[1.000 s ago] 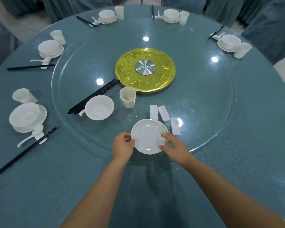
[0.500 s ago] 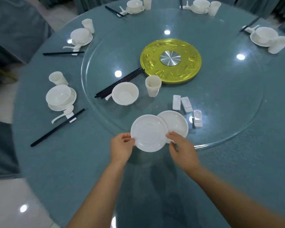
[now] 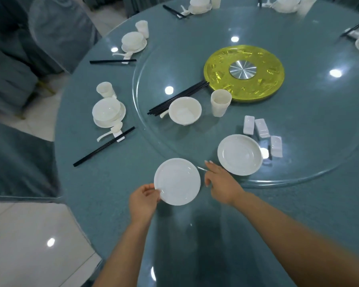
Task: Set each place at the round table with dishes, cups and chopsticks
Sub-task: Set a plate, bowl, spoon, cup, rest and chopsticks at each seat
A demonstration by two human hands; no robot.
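My left hand (image 3: 144,200) pinches the near-left rim of a white saucer (image 3: 177,181) over the teal tablecloth, just outside the glass turntable (image 3: 311,162). My right hand (image 3: 221,184) hovers beside that saucer with fingers spread, holding nothing. A second white saucer (image 3: 239,154) lies on the turntable's near edge. Farther in on the glass are a bowl (image 3: 185,110) with a spoon handle behind it, stacked cups (image 3: 220,102), a bundle of black chopsticks (image 3: 177,98) and three white chopstick rests (image 3: 261,128).
A set place to the left has a bowl on a saucer (image 3: 108,111), a cup (image 3: 105,90), a spoon and chopsticks (image 3: 104,146). More set places ring the far rim. A gold disc (image 3: 244,72) marks the table's centre. Covered chairs (image 3: 56,32) stand at left.
The top saucer has come off the stack and moved left and toward me, off the glass, in my left hand. My right hand has let go of the saucers. The view swung left.
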